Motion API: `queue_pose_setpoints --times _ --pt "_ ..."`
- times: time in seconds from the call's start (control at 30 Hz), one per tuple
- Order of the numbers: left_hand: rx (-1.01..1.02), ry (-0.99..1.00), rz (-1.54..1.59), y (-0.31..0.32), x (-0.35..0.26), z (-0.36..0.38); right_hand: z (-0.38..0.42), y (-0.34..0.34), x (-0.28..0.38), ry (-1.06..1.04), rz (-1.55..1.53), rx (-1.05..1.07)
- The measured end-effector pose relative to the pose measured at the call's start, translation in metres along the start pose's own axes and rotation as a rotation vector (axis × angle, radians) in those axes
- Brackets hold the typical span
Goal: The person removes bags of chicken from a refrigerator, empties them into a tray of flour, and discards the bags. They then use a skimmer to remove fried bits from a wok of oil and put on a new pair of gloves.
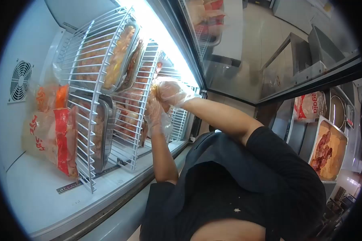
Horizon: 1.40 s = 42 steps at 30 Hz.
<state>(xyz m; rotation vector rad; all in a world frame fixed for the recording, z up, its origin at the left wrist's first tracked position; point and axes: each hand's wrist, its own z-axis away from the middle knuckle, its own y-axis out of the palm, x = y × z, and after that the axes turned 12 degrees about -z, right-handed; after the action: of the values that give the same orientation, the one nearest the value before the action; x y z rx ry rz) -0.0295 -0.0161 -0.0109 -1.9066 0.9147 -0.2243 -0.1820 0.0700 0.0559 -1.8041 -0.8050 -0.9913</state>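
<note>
My right hand, in a clear plastic glove, reaches to the edge of a white wire shelf inside a lit, open fridge. Its fingers are curled closed around something small and yellowish-brown, mostly hidden. Just below it my left hand, also gloved in clear plastic, is held close against the right one, its fingers bent and partly covered. What it grips, I cannot make out. Behind the shelf wires near both hands lies packed reddish meat.
A tray of meat pieces and a metal tray rest on the wire racks. Red-printed plastic bags lie at the left. The glass door stands open. At right, a steel pan holds orange-brown food with dark red pieces.
</note>
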Motion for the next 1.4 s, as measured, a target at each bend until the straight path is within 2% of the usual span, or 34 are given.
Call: queue_pose_setpoints --times 0.03,0.1,0.13,0.17,0.23,0.27,0.3,0.37,0.4,0.43,0.5,0.53,0.57,0.63,0.67,0.77,0.83,0.9,0.93,0.97,1.03,1.07,1.2,1.23,1.3,1.33,1.4 --pt "0.014 0.000 -0.006 -0.018 -0.017 -0.002 0.000 0.001 0.005 0.011 -0.011 0.002" --pt "0.074 -0.364 0.142 -0.070 -0.077 -0.022 -0.015 -0.001 0.005 0.114 0.041 0.054" --pt "0.096 -0.468 0.167 -0.050 -0.062 -0.023 -0.022 -0.004 0.004 0.170 0.022 0.123" --pt "0.104 -0.463 0.164 -0.035 -0.049 -0.013 -0.031 -0.002 -0.003 0.177 0.017 0.118" --pt "0.238 -0.315 -0.364 -0.061 -0.081 -0.017 -0.045 0.009 -0.023 0.281 -0.119 -0.092" --pt "0.168 -0.536 0.338 -0.093 -0.123 -0.032 -0.041 -0.001 -0.023 0.357 -0.009 0.015" --pt "0.170 -0.529 0.333 -0.091 -0.119 -0.031 -0.039 0.003 -0.028 0.358 -0.016 0.009" --pt "0.031 -0.552 0.521 -0.069 -0.109 -0.028 -0.042 0.006 -0.046 0.265 -0.092 -0.114" --pt "0.155 -0.725 0.429 -0.054 -0.088 -0.022 -0.038 -0.005 -0.033 0.349 -0.237 -0.026" --pt "0.152 -0.734 0.436 -0.059 -0.093 -0.023 -0.040 -0.018 -0.023 0.349 -0.229 -0.018" --pt "0.230 -0.580 0.388 -0.089 -0.107 -0.028 -0.043 -0.030 -0.011 0.280 0.083 0.276" --pt "0.223 -0.572 0.708 -0.100 -0.115 -0.027 -0.044 -0.029 -0.013 0.187 0.137 0.282" --pt "0.222 -0.577 0.707 -0.092 -0.104 -0.023 -0.043 -0.027 -0.011 0.187 0.136 0.287" --pt "0.179 -0.330 0.442 -0.074 -0.077 -0.020 -0.043 -0.025 -0.004 0.183 0.209 0.212" --pt "0.171 -0.353 0.216 -0.070 -0.075 -0.017 -0.041 -0.024 -0.002 0.174 0.191 0.222" --pt "0.050 -0.374 0.158 -0.083 -0.098 -0.023 -0.041 -0.010 -0.003 0.212 0.143 0.148" --pt "0.106 -0.345 0.158 -0.097 -0.106 -0.027 -0.040 -0.005 0.008 0.136 0.120 0.106" --pt "0.383 -0.404 -0.019 -0.096 -0.102 -0.030 -0.036 -0.011 0.017 0.443 -0.302 0.190" --pt "0.273 -0.402 0.125 -0.087 -0.095 -0.027 -0.037 -0.009 0.009 0.347 -0.003 0.346" --pt "0.267 -0.409 0.126 -0.069 -0.084 -0.024 -0.031 -0.003 0.002 0.341 0.000 0.353" --pt "0.183 -0.330 -0.093 -0.040 -0.068 -0.026 -0.018 0.002 0.000 -0.004 0.128 -0.104" --pt "0.029 -0.306 0.018 -0.032 -0.066 -0.018 -0.016 -0.004 0.002 -0.026 0.101 -0.078" --pt "-0.108 -0.323 0.068 -0.030 -0.070 -0.027 -0.006 -0.004 0.010 -0.091 0.266 -0.069" --pt "-0.105 -0.325 0.070 -0.036 -0.073 -0.027 -0.005 -0.002 0.008 -0.087 0.268 -0.067" --pt "0.074 -0.194 -0.094 -0.054 -0.078 -0.027 -0.006 0.003 0.000 -0.097 0.305 -0.080" --pt "-0.123 -0.123 -0.171 -0.061 -0.085 -0.024 -0.009 0.006 -0.004 0.006 0.081 -0.091" --pt "-0.095 -0.200 -0.143 -0.068 -0.090 -0.017 -0.016 0.002 -0.011 0.004 0.126 -0.086"
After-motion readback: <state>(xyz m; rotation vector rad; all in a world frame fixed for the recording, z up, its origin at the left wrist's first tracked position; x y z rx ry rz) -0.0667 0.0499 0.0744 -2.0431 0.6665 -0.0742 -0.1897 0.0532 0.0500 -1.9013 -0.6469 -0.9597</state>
